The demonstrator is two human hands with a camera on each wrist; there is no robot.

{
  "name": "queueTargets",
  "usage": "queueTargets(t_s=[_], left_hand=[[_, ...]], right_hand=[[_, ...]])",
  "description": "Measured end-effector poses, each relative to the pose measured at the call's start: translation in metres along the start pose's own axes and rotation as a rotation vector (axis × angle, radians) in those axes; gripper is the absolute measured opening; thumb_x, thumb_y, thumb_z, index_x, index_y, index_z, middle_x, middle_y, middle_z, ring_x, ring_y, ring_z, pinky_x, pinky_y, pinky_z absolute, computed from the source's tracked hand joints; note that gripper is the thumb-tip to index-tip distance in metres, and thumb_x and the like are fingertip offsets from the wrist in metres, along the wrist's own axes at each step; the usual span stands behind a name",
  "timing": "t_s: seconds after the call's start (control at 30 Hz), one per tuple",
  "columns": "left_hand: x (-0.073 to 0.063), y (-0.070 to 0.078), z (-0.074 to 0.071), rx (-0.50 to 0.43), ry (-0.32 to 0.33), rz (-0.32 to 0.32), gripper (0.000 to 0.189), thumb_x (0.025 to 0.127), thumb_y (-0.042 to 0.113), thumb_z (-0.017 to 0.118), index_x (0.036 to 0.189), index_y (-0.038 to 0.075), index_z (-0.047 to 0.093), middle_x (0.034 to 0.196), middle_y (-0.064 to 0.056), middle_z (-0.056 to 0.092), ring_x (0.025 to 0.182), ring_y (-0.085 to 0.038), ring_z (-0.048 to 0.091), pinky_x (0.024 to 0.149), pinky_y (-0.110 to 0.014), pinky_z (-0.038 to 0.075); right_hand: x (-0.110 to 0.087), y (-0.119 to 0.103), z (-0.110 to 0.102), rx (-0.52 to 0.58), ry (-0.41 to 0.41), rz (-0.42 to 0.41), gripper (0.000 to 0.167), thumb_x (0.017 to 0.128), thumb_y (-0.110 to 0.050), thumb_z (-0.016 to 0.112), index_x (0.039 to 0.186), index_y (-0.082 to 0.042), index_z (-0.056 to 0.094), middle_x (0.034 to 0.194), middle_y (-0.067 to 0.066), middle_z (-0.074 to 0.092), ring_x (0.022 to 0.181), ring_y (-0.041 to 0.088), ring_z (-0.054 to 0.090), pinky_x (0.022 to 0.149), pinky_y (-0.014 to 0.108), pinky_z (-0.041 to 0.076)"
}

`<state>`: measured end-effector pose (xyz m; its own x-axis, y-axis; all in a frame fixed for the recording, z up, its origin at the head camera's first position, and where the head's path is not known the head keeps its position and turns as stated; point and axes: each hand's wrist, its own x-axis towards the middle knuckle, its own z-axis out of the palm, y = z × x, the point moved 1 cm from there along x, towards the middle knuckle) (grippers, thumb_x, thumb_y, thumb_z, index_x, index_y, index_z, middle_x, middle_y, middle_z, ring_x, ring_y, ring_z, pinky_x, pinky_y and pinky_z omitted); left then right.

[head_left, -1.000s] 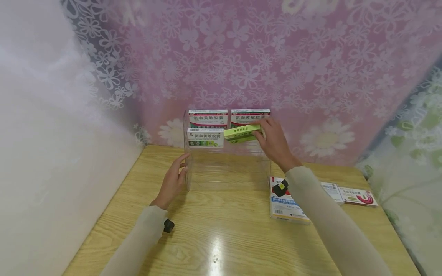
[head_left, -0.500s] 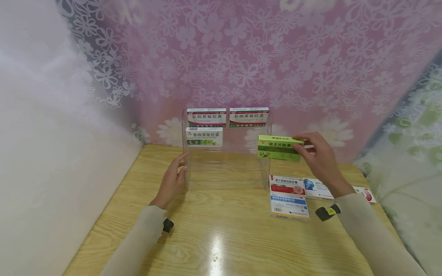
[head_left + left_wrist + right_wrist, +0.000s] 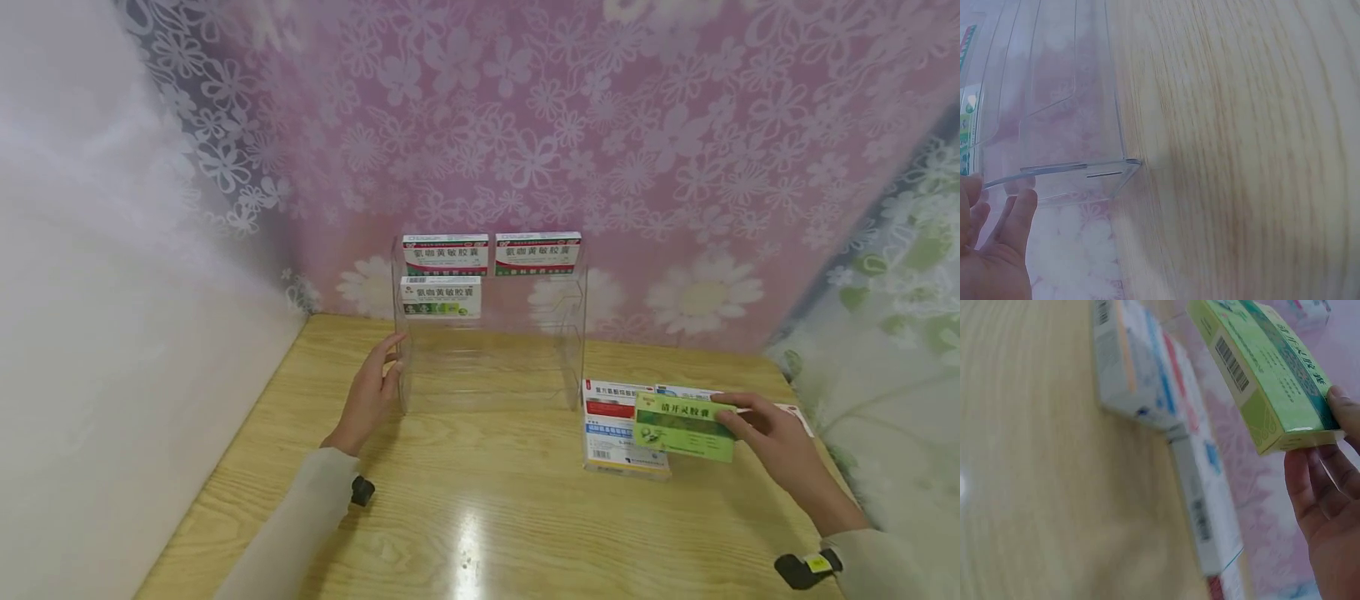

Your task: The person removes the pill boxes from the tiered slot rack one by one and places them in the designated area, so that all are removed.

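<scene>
At lower right, the right hand (image 3: 780, 450) pinches the green box (image 3: 684, 427) by one end, a good hold for something likely light, stiff and crushable. At centre, the left hand's (image 3: 367, 400) fingers rest against the clear rack (image 3: 580, 350). Labels: green box, 清开灵胶囊; three racked boxes (image 3: 440, 298), 氨咖黄敏胶囊.

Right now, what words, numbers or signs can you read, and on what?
"氨咖黄敏胶囊": upper left box, upper right box and white-green box.
"清开灵胶囊": green box in the right hand.
Too blurred, small or covered: red-striped box, blue-striped box, white box, far-right box, yellow wrist label, all finer print.
</scene>
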<state>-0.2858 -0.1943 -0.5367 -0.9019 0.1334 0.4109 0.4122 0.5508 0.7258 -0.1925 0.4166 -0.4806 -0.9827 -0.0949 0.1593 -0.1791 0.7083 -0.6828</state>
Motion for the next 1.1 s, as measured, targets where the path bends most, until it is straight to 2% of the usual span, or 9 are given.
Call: queueTargets(t_s=[0.13,0.37,0.5,0.63,0.7,0.8,0.9,1.0,1.1], left_hand=[[-0.001,0.000,0.000,-0.019,0.002,0.000,0.057,0.115,0.006,0.055,0.168,0.021,0.040,0.172,-0.015,0.041,0.140,-0.044,0.060,0.101,-0.065,0.061],[-0.002,0.001,-0.002,-0.017,-0.015,-0.021,0.054,0.116,0.014,0.052,0.169,0.021,0.038,0.174,-0.013,0.038,0.143,-0.043,0.058,0.105,-0.064,0.059],[-0.001,0.002,-0.002,-0.014,-0.019,-0.021,0.055,0.117,0.016,0.051,0.169,0.023,0.037,0.174,-0.013,0.038,0.144,-0.043,0.057,0.106,-0.064,0.059],[-0.001,0.004,-0.003,-0.011,-0.026,-0.029,0.056,0.118,0.017,0.050,0.170,0.029,0.036,0.174,-0.012,0.038,0.145,-0.042,0.056,0.106,-0.064,0.058],[-0.001,0.005,-0.003,-0.010,-0.028,-0.031,0.055,0.118,0.018,0.050,0.170,0.029,0.035,0.174,-0.012,0.038,0.146,-0.042,0.056,0.107,-0.063,0.059],[0.000,0.007,-0.004,-0.005,-0.029,-0.039,0.056,0.118,0.016,0.050,0.170,0.029,0.035,0.175,-0.011,0.037,0.146,-0.042,0.055,0.107,-0.063,0.059],[0.000,0.010,-0.004,-0.009,-0.033,-0.045,0.057,0.117,0.013,0.051,0.170,0.026,0.035,0.175,-0.013,0.037,0.146,-0.043,0.055,0.106,-0.063,0.058],[0.000,0.012,-0.004,-0.016,-0.035,-0.053,0.056,0.117,0.013,0.051,0.170,0.024,0.036,0.175,-0.014,0.037,0.146,-0.043,0.055,0.107,-0.064,0.058],[-0.001,0.011,-0.005,-0.014,-0.036,-0.054,0.056,0.117,0.015,0.050,0.170,0.024,0.036,0.175,-0.013,0.037,0.146,-0.043,0.055,0.106,-0.063,0.058]], right_hand=[[-0.017,0.030,0.001,0.045,-0.057,0.076,0.042,0.116,-0.029,0.059,0.150,-0.005,0.062,0.117,-0.032,0.062,0.095,-0.004,0.067,0.075,0.025,0.060],[-0.032,0.070,0.000,0.054,-0.160,0.255,0.062,0.116,-0.047,0.050,0.158,-0.001,0.053,0.125,-0.041,0.047,0.101,-0.025,0.051,0.079,0.026,0.063],[-0.034,0.085,-0.004,0.064,-0.199,0.339,0.075,0.115,-0.057,0.045,0.163,0.001,0.045,0.148,0.000,0.058,0.100,-0.031,0.044,0.081,0.025,0.063],[-0.032,0.094,-0.007,0.052,-0.201,0.344,0.078,0.116,-0.056,0.042,0.164,0.005,0.040,0.163,0.035,0.039,0.099,-0.033,0.039,0.080,0.022,0.062],[-0.031,0.097,-0.007,0.047,-0.190,0.332,0.076,0.116,-0.055,0.043,0.164,0.005,0.041,0.160,0.025,0.047,0.099,-0.033,0.039,0.079,0.020,0.061],[-0.030,0.099,-0.004,0.058,-0.153,0.308,0.071,0.116,-0.052,0.047,0.162,0.001,0.046,0.141,-0.015,0.060,0.101,-0.030,0.045,0.078,0.018,0.059],[-0.030,0.097,0.000,0.052,-0.092,0.298,0.067,0.115,-0.050,0.053,0.160,-0.002,0.050,0.124,-0.041,0.049,0.098,-0.026,0.052,0.075,0.019,0.059],[-0.031,0.093,0.004,-0.007,-0.050,0.302,0.068,0.114,-0.050,0.056,0.160,0.000,0.049,0.136,-0.013,0.064,0.090,-0.023,0.055,0.072,0.023,0.060],[-0.034,0.087,0.010,-0.097,-0.049,0.236,0.065,0.113,-0.044,0.062,0.157,0.002,0.051,0.148,0.028,0.054,0.090,-0.015,0.061,0.074,0.034,0.063]])
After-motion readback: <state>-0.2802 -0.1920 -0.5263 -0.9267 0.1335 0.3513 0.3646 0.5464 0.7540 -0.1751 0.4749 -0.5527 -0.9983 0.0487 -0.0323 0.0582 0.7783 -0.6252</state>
